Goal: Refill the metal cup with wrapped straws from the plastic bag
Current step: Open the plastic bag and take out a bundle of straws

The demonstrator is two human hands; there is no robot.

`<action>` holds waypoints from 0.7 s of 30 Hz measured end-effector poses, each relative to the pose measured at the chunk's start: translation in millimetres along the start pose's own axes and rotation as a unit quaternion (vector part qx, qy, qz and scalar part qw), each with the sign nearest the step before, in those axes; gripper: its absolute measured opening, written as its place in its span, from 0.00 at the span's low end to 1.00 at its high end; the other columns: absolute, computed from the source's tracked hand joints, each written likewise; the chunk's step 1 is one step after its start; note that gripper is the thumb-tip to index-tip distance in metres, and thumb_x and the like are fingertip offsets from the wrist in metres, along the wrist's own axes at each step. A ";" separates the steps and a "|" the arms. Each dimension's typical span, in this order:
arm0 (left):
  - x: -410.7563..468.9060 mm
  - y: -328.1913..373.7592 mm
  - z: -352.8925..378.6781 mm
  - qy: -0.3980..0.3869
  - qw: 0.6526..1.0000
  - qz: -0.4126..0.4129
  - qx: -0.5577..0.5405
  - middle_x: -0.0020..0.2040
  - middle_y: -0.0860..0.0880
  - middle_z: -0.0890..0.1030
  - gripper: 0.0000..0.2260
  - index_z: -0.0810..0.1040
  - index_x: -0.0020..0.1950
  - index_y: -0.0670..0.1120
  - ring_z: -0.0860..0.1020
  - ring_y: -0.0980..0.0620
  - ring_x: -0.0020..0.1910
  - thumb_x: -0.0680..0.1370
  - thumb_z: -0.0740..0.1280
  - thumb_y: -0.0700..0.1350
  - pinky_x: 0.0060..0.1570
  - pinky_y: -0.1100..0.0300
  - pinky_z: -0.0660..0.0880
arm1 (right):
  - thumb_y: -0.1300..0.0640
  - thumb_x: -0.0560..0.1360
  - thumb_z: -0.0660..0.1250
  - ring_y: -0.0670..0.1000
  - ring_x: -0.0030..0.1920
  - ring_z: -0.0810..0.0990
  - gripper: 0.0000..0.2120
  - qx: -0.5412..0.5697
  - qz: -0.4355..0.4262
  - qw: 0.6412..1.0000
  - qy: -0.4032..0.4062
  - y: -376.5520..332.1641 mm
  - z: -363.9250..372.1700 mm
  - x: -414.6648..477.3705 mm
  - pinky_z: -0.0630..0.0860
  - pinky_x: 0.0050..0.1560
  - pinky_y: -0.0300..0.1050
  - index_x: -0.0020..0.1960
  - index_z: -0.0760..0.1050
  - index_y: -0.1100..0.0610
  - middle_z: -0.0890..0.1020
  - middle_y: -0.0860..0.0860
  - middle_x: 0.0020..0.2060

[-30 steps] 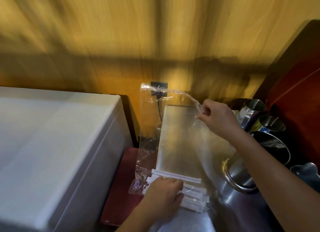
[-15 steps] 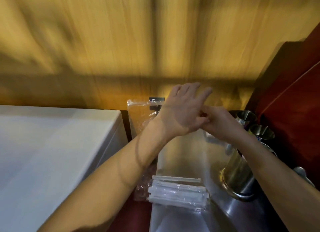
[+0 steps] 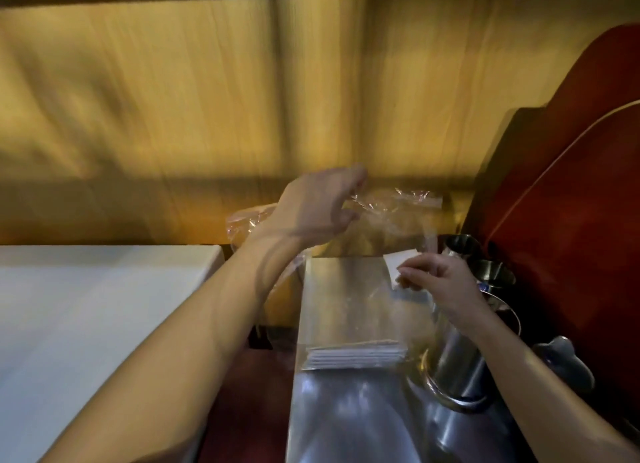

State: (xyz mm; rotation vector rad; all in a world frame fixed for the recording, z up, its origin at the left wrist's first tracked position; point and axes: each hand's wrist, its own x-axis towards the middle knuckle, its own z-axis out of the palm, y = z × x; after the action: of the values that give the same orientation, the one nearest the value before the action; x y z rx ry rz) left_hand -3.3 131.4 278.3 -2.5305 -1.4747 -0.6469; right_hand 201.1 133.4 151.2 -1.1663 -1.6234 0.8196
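Steel counter (image 3: 346, 424): near end bare, open approach from the front edge. Straws (image 3: 356, 353) lie across the middle, inside the clear bag (image 3: 349, 300), whose film stands up from there toward the back edge, so the whole middle is blocked. Left hand (image 3: 320, 208) holds the bag mouth high over the back edge; right hand (image 3: 436, 277) sits at the right edge with a white slip. Right edge crowded: big steel pot (image 3: 460, 362) touching the bag, two cups (image 3: 462, 246) behind it. Left edge drops into a gap, then a white box (image 3: 86, 307). Wood wall (image 3: 207, 99) closes the back.
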 end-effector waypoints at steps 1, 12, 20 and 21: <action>-0.1 4.4 -0.2 0.014 0.998 0.017 0.051 0.58 0.43 0.76 0.22 0.71 0.61 0.47 0.73 0.42 0.57 0.70 0.72 0.47 0.54 0.48 0.69 | 0.62 0.72 0.67 0.50 0.38 0.82 0.09 0.015 -0.004 1.000 0.003 -0.3 -0.7 0.2 0.77 0.41 0.45 0.38 0.80 0.50 0.83 0.53 0.35; 21.3 61.1 11.5 0.019 0.926 0.287 0.246 0.46 0.46 0.82 0.12 0.75 0.56 0.45 0.77 0.45 0.50 0.76 0.59 0.36 0.66 0.49 0.58 | 0.62 0.72 0.67 0.43 0.36 0.80 0.10 0.043 -0.042 0.998 -0.017 -11.7 1.8 5.2 0.76 0.38 0.32 0.39 0.80 0.49 0.83 0.43 0.31; 44.6 50.5 -24.8 0.001 0.962 0.176 0.210 0.41 0.46 0.84 0.07 0.79 0.41 0.43 0.78 0.43 0.42 0.72 0.62 0.36 0.58 0.51 0.63 | 0.66 0.70 0.69 0.45 0.35 0.81 0.09 0.053 -0.004 0.999 -0.009 9.0 1.3 -17.9 0.76 0.38 0.33 0.39 0.80 0.52 0.83 0.51 0.33; 46.8 47.6 -31.4 0.003 0.968 0.160 0.195 0.41 0.45 0.84 0.08 0.79 0.42 0.43 0.78 0.42 0.42 0.72 0.62 0.36 0.57 0.51 0.62 | 0.66 0.70 0.69 0.45 0.35 0.81 0.08 0.058 0.005 0.998 -0.009 12.0 0.3 -21.1 0.75 0.37 0.32 0.40 0.80 0.54 0.83 0.53 0.34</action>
State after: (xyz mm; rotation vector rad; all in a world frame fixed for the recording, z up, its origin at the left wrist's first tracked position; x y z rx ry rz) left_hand 48.2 134.0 331.1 -2.3676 -1.0283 -0.2792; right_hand 206.8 117.3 133.9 -1.0902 -1.5645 0.9204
